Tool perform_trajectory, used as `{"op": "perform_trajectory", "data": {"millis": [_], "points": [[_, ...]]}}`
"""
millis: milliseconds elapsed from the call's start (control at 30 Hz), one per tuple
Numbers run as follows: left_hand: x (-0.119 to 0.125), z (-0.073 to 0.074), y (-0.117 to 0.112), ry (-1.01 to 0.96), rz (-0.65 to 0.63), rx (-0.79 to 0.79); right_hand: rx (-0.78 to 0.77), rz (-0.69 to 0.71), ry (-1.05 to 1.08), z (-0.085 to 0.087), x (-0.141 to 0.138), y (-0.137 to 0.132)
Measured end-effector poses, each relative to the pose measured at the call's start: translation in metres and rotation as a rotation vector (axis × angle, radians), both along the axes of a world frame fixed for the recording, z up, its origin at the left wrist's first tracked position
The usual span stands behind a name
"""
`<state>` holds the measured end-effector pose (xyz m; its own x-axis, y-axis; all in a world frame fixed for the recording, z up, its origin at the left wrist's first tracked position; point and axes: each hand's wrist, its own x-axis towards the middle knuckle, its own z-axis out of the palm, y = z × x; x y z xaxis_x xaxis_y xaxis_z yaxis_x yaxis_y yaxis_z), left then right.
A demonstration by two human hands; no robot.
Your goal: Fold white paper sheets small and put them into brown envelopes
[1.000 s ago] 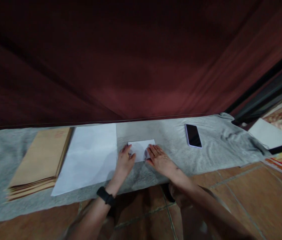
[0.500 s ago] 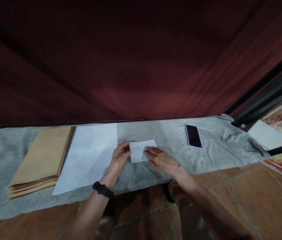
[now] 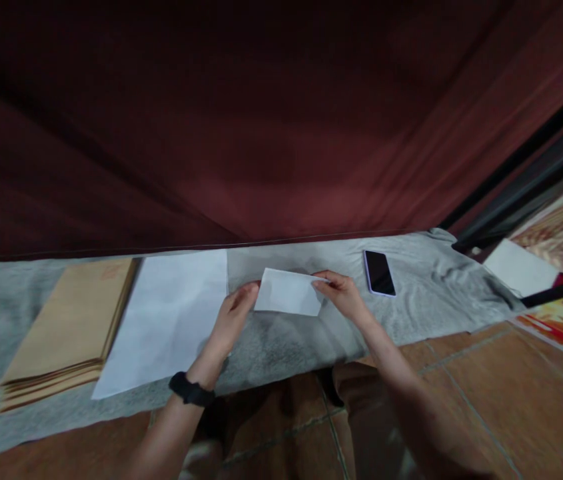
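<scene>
A small folded white paper (image 3: 288, 292) is lifted a little above the grey cloth (image 3: 411, 313). My left hand (image 3: 231, 317), with a black watch on its wrist, pinches the paper's left end. My right hand (image 3: 344, 293) pinches its upper right corner. Both hands are closed on the paper, which tilts slightly toward me.
A large white sheet (image 3: 171, 313) lies to the left of the hands, and a stack of brown envelopes (image 3: 68, 327) beyond it. A dark phone (image 3: 378, 272) lies on the cloth to the right. A dark red curtain (image 3: 261, 133) hangs behind. Tiled floor (image 3: 486, 400) lies below.
Both hands lay flat on the folded paper a second ago. They have since gripped its two ends and raised it off the cloth. The view has shifted slightly.
</scene>
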<state>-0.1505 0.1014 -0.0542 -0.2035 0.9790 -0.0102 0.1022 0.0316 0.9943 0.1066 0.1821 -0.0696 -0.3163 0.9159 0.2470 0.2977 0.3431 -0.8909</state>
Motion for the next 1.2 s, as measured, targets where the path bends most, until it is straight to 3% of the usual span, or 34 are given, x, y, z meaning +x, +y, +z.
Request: {"op": "perform_trajectory", "data": {"millis": [167, 333, 433, 567, 667, 767, 867, 933, 1000, 1067, 1200], "points": [[0.006, -0.022, 0.004, 0.013, -0.036, -0.158, -0.117, -0.001, -0.011, -0.019, -0.017, 0.015], [0.015, -0.042, 0.006, 0.161, 0.032, -0.345, 0.160, -0.175, -0.262, -0.032, -0.041, 0.007], [0.019, -0.042, 0.002, 0.236, 0.040, -0.381, 0.332, -0.116, -0.373, -0.038, -0.058, -0.015], [0.022, -0.032, -0.002, 0.411, 0.033, -0.409, 0.368, 0.048, -0.574, -0.054, -0.077, -0.049], [0.022, -0.027, -0.006, 0.588, 0.018, -0.428, 0.373, 0.046, -0.716, -0.065, -0.082, -0.061], [0.023, -0.025, -0.011, 0.910, 0.032, -0.416, 0.382, 0.019, -0.788, -0.069, -0.079, -0.063], [0.027, -0.025, -0.016, 1.210, 0.042, -0.309, 0.387, 0.000, -0.824, -0.069, -0.076, -0.061], [0.035, -0.027, -0.017, 1.309, 0.018, -0.111, 0.394, 0.003, -0.846, -0.068, -0.075, -0.061], [0.045, -0.034, -0.015, 1.319, -0.045, 0.101, 0.394, 0.017, -0.875, -0.068, -0.074, -0.062], [0.056, -0.044, -0.011, 1.273, -0.136, 0.211, 0.384, 0.038, -0.910, -0.069, -0.074, -0.063], [0.065, -0.065, -0.004, 1.190, -0.229, 0.183, 0.373, 0.070, -0.937, -0.072, -0.071, -0.064]]}}
